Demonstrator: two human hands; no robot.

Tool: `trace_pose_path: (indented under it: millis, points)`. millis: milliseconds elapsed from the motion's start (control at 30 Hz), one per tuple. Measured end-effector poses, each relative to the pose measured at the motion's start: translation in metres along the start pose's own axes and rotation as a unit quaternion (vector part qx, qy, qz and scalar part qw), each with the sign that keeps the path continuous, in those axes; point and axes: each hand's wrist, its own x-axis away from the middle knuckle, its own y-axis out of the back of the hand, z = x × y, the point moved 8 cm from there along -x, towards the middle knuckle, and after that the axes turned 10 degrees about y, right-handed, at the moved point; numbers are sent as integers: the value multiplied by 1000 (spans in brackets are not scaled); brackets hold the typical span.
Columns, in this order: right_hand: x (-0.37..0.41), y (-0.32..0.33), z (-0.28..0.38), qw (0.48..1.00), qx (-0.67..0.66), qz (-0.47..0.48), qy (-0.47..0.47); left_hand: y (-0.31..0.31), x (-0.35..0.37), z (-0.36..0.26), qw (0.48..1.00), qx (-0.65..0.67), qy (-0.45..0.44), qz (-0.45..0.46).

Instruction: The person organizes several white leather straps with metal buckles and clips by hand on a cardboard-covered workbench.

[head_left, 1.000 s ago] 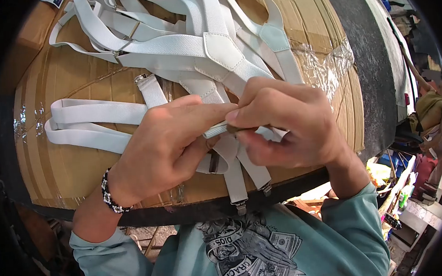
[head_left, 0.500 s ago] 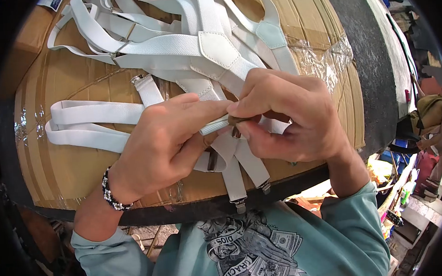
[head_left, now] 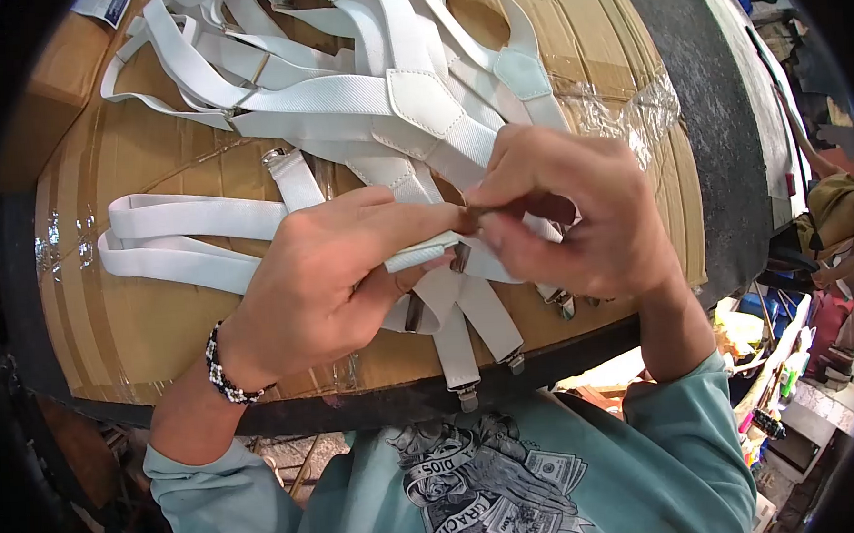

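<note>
A white strap (head_left: pixel 415 256) was pinched by the left hand (head_left: pixel 327 266), a small dark piece (head_left: pixel 478 212) by the right hand (head_left: pixel 587 212); white suspenders (head_left: pixel 343 94) were heaped at their twelve o'clock.

Left hand (head_left: pixel 318 281) grips a folded white strap end (head_left: pixel 417 255) between thumb and fingers. Right hand (head_left: pixel 582 222) pinches a small dark piece (head_left: pixel 480 213) at the fingertips, just beside the strap end; its detail is partly hidden. Taking the fingertips as dial centre: heaped white suspenders (head_left: pixel 319 95) lie at 12 o'clock, with a stitched patch (head_left: pixel 426 102) among them; crinkled clear film (head_left: pixel 644 114) at 2; two metal clips (head_left: pixel 467 396) towards 6, over the dark table edge (head_left: pixel 310 414); a looped strap (head_left: pixel 196 217) at 9. Cardboard (head_left: pixel 105 323) lies beneath the suspenders and looped strap.
</note>
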Motion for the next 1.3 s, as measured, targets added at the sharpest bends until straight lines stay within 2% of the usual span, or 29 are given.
trace_pose_path:
  millis: [100, 233, 300, 400, 467, 500, 533, 600, 733, 967, 1100, 1200, 1300]
  points:
    - [-7, 8, 8, 999, -28, -20, 5, -2, 1, 1, 999, 37, 3, 10]
    - [-10, -8, 16, 999, -31, -12, 36, -3, 2, 3, 998, 19, -56, -19]
    - [-8, -10, 14, 998, -43, -8, 35, -3, 2, 4, 999, 20, -42, -7]
    - [-2, 1, 8, 999, -54, 6, 4, -4, -1, 2, 999, 48, -4, 11]
    - [4, 9, -5, 998, -53, 17, -21, -2, -4, 1, 994, 109, -21, 12]
    - [8, 13, -12, 993, -98, -6, -66, 0, -4, 1, 990, 139, -26, 14]
    - [10, 16, -16, 982, -153, -58, -94, -1, -4, 1, 990, 139, -3, 23]
    - [14, 18, -20, 970, -182, -91, -133, 0, -4, 0, 988, 147, 21, 51]
    - [16, 18, -25, 978, -113, -53, -167, -1, -6, 1, 982, 178, 29, 62]
    - [14, 20, -21, 987, -81, -49, -129, 0, -6, 4, 978, 199, 42, 55]
    - [13, 19, -23, 989, -69, -88, -100, 2, -2, 11, 970, 205, 117, 59]
    - [15, 19, -23, 983, -92, -85, -133, 6, 1, 17, 969, 176, 161, 60]
    - [15, 17, -22, 978, -124, -74, -148, 9, 1, 20, 964, 204, 166, 35]
